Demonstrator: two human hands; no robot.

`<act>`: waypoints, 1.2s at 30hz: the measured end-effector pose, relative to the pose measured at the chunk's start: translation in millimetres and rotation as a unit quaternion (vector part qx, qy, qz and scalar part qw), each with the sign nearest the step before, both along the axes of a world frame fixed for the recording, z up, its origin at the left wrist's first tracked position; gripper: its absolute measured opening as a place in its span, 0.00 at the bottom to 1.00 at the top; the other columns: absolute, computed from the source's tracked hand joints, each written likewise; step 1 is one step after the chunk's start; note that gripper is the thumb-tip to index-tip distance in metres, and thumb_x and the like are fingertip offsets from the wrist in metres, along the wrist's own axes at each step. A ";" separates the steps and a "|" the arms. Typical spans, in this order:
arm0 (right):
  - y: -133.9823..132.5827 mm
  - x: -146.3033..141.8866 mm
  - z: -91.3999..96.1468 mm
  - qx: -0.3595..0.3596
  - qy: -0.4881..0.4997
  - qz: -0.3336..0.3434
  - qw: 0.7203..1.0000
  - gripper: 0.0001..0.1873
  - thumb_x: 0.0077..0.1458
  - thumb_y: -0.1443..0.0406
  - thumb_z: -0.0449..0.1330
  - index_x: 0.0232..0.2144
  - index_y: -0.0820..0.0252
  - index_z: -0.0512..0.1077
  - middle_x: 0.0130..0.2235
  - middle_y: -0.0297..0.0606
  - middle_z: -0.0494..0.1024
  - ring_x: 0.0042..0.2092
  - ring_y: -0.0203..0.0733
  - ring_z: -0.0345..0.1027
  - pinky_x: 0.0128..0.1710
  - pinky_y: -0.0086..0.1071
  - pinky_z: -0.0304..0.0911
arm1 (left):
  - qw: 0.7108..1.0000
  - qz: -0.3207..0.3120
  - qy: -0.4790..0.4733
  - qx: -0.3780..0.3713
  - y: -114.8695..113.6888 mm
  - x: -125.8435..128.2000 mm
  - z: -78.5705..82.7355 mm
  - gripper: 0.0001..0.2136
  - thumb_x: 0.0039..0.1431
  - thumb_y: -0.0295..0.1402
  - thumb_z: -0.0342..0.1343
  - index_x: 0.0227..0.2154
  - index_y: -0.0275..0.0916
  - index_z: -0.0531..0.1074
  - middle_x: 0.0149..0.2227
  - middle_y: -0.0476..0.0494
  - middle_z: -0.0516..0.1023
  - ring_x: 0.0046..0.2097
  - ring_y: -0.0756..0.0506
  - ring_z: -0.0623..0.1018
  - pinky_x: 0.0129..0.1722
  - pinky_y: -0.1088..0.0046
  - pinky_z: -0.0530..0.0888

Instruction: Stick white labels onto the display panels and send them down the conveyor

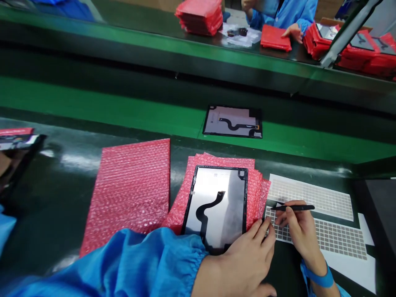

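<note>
Two lots of pink bubble wrap lie on the dark counter (62, 165): a single sheet (130, 189) at the left, and just right of it a fanned stack (257, 194). On the stack sits a display panel (216, 198), back side up, its black flex cable showing. The left hand (244, 260) rests on the panel's lower right corner, fingers flat and loosely apart, gripping nothing. Just beside it, the right hand (301, 233) has its fingers pinched on black tweezers (293, 208), held over white label sheets (312, 194).
</note>
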State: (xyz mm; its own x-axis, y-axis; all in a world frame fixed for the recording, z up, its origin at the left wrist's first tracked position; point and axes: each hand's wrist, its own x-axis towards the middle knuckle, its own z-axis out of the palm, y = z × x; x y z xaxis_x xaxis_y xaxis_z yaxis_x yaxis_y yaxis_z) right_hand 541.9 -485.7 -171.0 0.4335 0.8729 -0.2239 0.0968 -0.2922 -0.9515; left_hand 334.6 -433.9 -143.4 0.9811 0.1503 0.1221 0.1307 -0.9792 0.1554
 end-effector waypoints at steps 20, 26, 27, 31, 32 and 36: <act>17.4 -0.1 10.4 0.039 0.112 -0.050 0.992 0.14 0.64 0.53 0.66 0.43 0.55 0.71 0.30 0.36 0.84 0.27 0.44 0.79 0.27 0.34 0.75 | 0.998 -0.009 -0.062 0.022 8.1 -1.4 11.1 0.31 0.73 0.52 0.47 0.61 0.28 0.72 0.60 0.29 0.77 0.63 0.31 0.73 0.65 0.53 0.63; 50.7 -33.6 24.9 0.077 0.130 0.028 0.988 0.10 0.69 0.55 0.63 0.44 0.53 0.71 0.31 0.35 0.84 0.29 0.42 0.80 0.30 0.33 0.76 | 0.995 0.034 -0.094 0.005 19.8 -31.9 32.0 0.13 0.72 0.38 0.54 0.43 0.34 0.78 0.36 0.44 0.79 0.36 0.44 0.76 0.34 0.67 0.71; 55.4 -38.4 25.0 0.078 0.134 0.040 0.987 0.10 0.69 0.55 0.63 0.44 0.53 0.71 0.31 0.35 0.84 0.29 0.42 0.80 0.30 0.33 0.76 | 0.995 0.059 -0.074 -0.006 23.1 -38.2 33.6 0.16 0.72 0.41 0.53 0.44 0.33 0.77 0.34 0.44 0.78 0.34 0.43 0.76 0.31 0.66 0.71; 64.5 -46.8 19.3 0.071 0.149 0.065 0.984 0.10 0.69 0.55 0.63 0.44 0.54 0.71 0.32 0.36 0.84 0.29 0.42 0.81 0.29 0.33 0.77 | 0.987 0.153 0.025 -0.035 37.2 -56.1 34.1 0.25 0.72 0.44 0.52 0.59 0.26 0.70 0.44 0.33 0.80 0.41 0.37 0.79 0.40 0.59 0.78; 64.4 -46.8 17.3 0.068 0.151 0.067 0.984 0.10 0.69 0.55 0.63 0.44 0.54 0.71 0.32 0.36 0.84 0.29 0.42 0.81 0.29 0.33 0.77 | 0.985 0.161 0.040 -0.042 39.6 -58.3 33.3 0.26 0.72 0.43 0.51 0.62 0.25 0.68 0.47 0.31 0.80 0.44 0.35 0.79 0.42 0.58 0.78; 61.3 -45.1 11.9 0.059 0.158 0.058 0.984 0.09 0.69 0.56 0.63 0.44 0.54 0.71 0.31 0.35 0.84 0.30 0.42 0.81 0.30 0.32 0.77 | 0.984 0.155 0.053 -0.065 42.7 -60.9 29.9 0.27 0.73 0.42 0.47 0.66 0.25 0.63 0.50 0.29 0.78 0.47 0.33 0.79 0.44 0.56 0.80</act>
